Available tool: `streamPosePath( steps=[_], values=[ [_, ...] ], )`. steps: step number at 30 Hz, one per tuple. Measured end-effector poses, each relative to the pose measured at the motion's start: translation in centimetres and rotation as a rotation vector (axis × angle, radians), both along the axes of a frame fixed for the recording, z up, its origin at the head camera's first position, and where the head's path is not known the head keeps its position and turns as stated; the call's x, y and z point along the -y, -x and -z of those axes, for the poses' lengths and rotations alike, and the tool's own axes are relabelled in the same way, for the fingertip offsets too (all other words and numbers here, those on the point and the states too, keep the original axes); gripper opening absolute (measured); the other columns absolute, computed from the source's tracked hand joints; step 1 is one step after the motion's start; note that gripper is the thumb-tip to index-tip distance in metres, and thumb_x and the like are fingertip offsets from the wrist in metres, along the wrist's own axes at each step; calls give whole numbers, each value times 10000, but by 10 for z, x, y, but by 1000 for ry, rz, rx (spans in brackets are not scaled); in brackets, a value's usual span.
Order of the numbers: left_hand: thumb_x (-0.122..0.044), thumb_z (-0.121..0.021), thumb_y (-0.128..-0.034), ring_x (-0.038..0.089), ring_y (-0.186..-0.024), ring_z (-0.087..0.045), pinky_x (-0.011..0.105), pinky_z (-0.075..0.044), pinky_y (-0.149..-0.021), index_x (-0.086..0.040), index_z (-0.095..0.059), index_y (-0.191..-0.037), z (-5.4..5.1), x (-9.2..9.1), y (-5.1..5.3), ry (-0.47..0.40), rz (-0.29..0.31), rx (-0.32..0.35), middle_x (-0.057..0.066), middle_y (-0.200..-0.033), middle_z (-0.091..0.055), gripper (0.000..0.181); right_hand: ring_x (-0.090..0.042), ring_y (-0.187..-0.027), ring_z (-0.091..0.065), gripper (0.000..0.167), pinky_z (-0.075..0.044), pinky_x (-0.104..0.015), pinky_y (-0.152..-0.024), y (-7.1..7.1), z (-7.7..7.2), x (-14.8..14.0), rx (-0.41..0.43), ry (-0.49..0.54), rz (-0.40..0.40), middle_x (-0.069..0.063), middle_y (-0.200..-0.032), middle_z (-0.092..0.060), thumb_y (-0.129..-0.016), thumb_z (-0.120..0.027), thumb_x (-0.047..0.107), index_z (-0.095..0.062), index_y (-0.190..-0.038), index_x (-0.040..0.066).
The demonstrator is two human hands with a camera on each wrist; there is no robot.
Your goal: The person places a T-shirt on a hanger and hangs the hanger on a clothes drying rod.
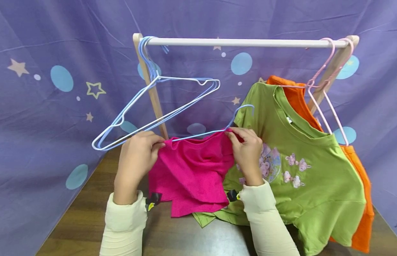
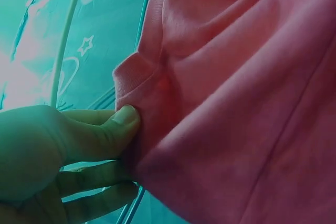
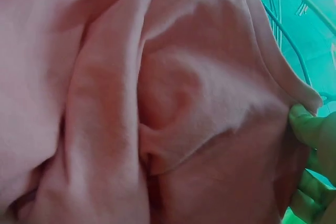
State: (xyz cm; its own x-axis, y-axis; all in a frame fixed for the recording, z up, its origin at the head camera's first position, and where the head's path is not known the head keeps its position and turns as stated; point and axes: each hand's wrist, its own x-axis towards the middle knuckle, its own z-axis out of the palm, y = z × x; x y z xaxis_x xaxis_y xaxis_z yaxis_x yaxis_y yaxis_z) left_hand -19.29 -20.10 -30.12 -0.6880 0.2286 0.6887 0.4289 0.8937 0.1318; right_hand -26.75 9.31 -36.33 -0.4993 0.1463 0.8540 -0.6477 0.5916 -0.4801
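A bright pink shirt (image 1: pixel 192 174) hangs between my two hands above the table, its neckline at the top. Its left end is pinched by my left hand (image 1: pixel 137 154); in the left wrist view the thumb (image 2: pixel 126 116) presses on the cloth just below the ribbed edge. My right hand (image 1: pixel 248 151) pinches the other end of the neckline, close to the neck of a blue hanger (image 1: pixel 198 135). That hanger runs along the neckline, its hook standing up past the right hand. Cloth hides the rest of the hanger.
White and blue hangers (image 1: pixel 179 116) hang at the left of the white rail (image 1: pixel 237 42). At the right, a green shirt (image 1: pixel 313 156) and an orange garment (image 1: pixel 361 188) hang on pink hangers (image 1: pixel 326 60). The wooden table (image 1: pixel 83 220) lies below, a purple curtain (image 1: pixel 35 135) behind.
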Motion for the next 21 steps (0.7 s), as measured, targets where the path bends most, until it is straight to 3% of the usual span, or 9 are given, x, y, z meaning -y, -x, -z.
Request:
streamPosePath(
  steps=[5,16,21],
  values=[
    [-39,-834,-806,269,-721,-679,449,-523,-583,-75,-807,-851,1,-6,1,-4,-9,-44,24,-780,-705,64,-245,-765,-702,111,-533,-400,-692,-3,0,0,4,5,20,-52,-898,-787,-847,-848,163,-833,-934,96],
    [-3,-853,-751,296,-707,-616,441,-500,-594,-66,-803,-850,6,-25,5,16,-10,-188,37,-766,-683,128,-260,-772,-696,113,-507,-409,-668,-8,-1,4,5,-2,50,-50,-911,-787,-836,-848,147,-833,-939,105],
    [25,-769,-820,302,-696,-586,418,-482,-595,-30,-796,-863,10,-39,7,5,30,-293,71,-774,-689,75,-258,-769,-693,109,-511,-414,-663,-11,-2,7,-3,-4,63,-53,-901,-785,-839,-845,149,-832,-935,100]
  ],
)
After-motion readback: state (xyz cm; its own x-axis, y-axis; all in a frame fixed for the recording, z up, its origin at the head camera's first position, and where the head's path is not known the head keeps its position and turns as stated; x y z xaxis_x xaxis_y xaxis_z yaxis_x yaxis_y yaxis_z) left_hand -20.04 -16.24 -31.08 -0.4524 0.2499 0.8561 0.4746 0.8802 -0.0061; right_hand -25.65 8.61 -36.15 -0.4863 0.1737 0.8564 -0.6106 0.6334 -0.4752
